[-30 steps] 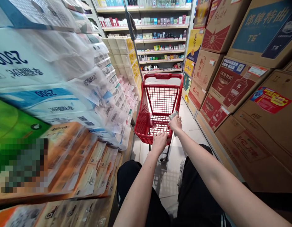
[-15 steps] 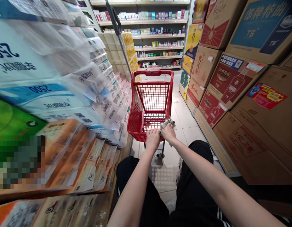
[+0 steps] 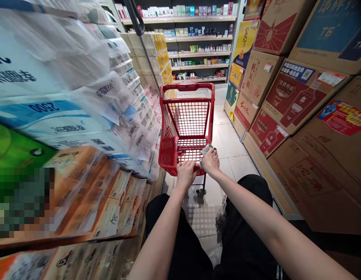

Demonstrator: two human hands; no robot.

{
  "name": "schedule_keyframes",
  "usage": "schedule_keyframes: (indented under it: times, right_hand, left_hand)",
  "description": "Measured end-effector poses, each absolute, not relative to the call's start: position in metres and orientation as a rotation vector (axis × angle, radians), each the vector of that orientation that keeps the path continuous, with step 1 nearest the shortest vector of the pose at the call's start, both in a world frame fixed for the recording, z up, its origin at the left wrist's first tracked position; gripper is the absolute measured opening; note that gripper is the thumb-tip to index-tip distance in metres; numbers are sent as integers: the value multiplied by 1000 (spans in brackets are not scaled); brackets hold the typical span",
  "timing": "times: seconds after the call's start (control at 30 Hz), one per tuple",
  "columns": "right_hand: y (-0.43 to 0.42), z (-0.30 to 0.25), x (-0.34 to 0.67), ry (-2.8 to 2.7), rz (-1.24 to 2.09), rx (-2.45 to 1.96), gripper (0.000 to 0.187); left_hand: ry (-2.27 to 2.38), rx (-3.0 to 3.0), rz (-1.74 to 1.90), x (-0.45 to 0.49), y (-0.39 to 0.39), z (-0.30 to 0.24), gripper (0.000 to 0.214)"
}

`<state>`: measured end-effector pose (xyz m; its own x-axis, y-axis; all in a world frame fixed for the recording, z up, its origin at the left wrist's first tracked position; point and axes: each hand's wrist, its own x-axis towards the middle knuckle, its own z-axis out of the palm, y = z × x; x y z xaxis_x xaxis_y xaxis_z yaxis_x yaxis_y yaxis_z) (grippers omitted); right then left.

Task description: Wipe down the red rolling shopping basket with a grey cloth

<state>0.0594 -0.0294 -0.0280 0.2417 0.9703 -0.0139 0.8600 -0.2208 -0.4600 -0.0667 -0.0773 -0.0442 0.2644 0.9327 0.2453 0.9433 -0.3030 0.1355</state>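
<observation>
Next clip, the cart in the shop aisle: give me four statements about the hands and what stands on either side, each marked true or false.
1. The left hand reaches up to the wrapped packs. False: it grips the near rim of the red cart.
2. The right hand holds a small pale crumpled item at the cart's rim. True.
3. The cardboard boxes are stacked on the person's left. False: they line the right side, and the wrapped packs fill the left.
4. Shelves of small products stand at the far end of the aisle. True.
</observation>
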Motion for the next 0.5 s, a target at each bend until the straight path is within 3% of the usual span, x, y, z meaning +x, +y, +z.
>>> schedule_keyframes:
  times: [0.3,0.5]
  right_hand:
    - [53,-17,64,-1550,372,-2224,28]
    - [32,-27,68,-1637,363,-2165,28]
  left_hand:
    - [-1825,-2445,-449,-63,-80,-48,12]
    - [-1871,-2402,-386,-56,-79,-46,14]
